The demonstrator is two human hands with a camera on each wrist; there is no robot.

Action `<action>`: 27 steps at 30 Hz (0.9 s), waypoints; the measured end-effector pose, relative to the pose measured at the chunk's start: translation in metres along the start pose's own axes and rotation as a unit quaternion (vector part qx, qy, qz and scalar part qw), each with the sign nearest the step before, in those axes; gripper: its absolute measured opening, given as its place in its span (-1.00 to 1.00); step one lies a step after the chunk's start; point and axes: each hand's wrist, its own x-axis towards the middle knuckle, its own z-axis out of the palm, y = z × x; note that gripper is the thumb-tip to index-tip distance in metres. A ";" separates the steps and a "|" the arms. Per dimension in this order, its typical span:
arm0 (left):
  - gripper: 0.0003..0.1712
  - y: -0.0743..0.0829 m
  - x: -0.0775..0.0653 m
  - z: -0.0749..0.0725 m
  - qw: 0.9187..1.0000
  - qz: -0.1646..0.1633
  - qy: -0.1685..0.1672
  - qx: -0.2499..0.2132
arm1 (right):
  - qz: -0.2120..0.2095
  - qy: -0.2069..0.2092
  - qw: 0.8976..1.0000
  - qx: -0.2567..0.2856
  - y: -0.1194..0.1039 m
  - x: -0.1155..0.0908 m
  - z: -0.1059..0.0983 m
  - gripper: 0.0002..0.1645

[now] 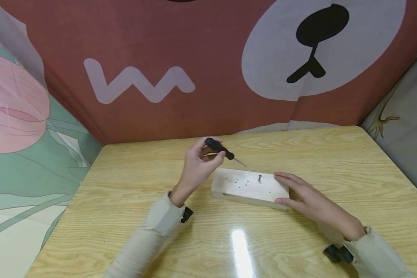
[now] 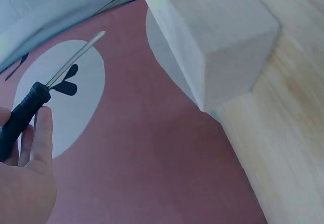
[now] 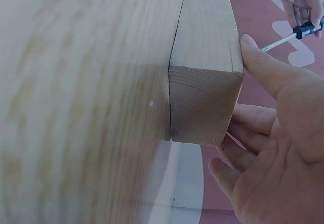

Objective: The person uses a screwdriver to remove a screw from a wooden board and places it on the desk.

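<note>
My left hand (image 1: 199, 164) holds a screwdriver (image 1: 219, 148) by its black handle, its thin metal shaft pointing down to the right. The tip is above the far edge of a pale wooden block (image 1: 243, 189) lying on the table. Several small holes dot the block's top, and a screw (image 1: 260, 178) stands up from it right of the middle. At the block's right end, my right hand (image 1: 305, 195) grips it with the thumb on the near edge and fingers at the far edge. In the right wrist view the block's end face (image 3: 202, 105) shows its grain.
The wooden table (image 1: 125, 200) reaches back to a brown cloth backdrop (image 1: 215, 112) with a printed bear face. Patterned cloth (image 1: 24, 162) hangs at the left, and grey cloth (image 1: 406, 116) at the right. Both wrists wear small black devices (image 1: 338, 254).
</note>
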 end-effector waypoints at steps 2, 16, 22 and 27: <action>-0.70 0.001 0.002 0.004 1.000 0.005 -0.005 0.001 | 0.000 0.000 1.000 0.000 0.000 0.000 0.000 -0.18; -0.55 0.008 0.011 0.025 0.999 0.020 -0.027 -0.020 | -0.007 0.006 1.000 0.005 -0.001 0.000 0.001 -0.18; -0.61 0.009 0.014 0.032 0.999 0.023 -0.037 -0.013 | -0.004 0.007 1.000 0.010 -0.001 0.000 0.000 -0.18; -0.56 0.010 0.015 0.036 0.999 0.011 -0.046 -0.005 | 0.000 0.004 1.000 0.009 -0.001 0.001 0.000 -0.19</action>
